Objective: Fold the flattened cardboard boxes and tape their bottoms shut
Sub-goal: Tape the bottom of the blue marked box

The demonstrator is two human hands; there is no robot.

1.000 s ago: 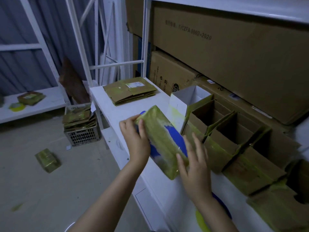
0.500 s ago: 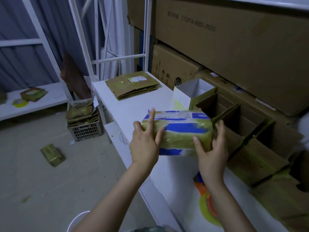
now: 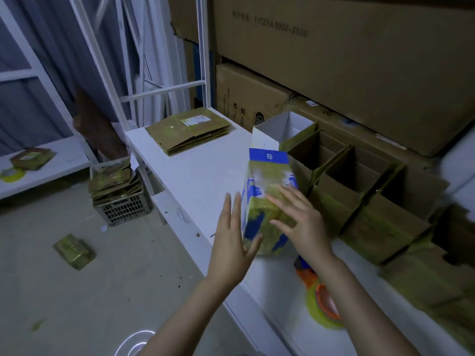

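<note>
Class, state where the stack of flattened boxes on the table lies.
Head view: the stack of flattened boxes lies at the far end of the white table, left of the open white box.

left hand (image 3: 232, 242) flat, right hand (image 3: 299, 223) splayed

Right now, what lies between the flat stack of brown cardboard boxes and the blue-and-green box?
Only bare white tabletop separates stack from box, in the head view.
</note>
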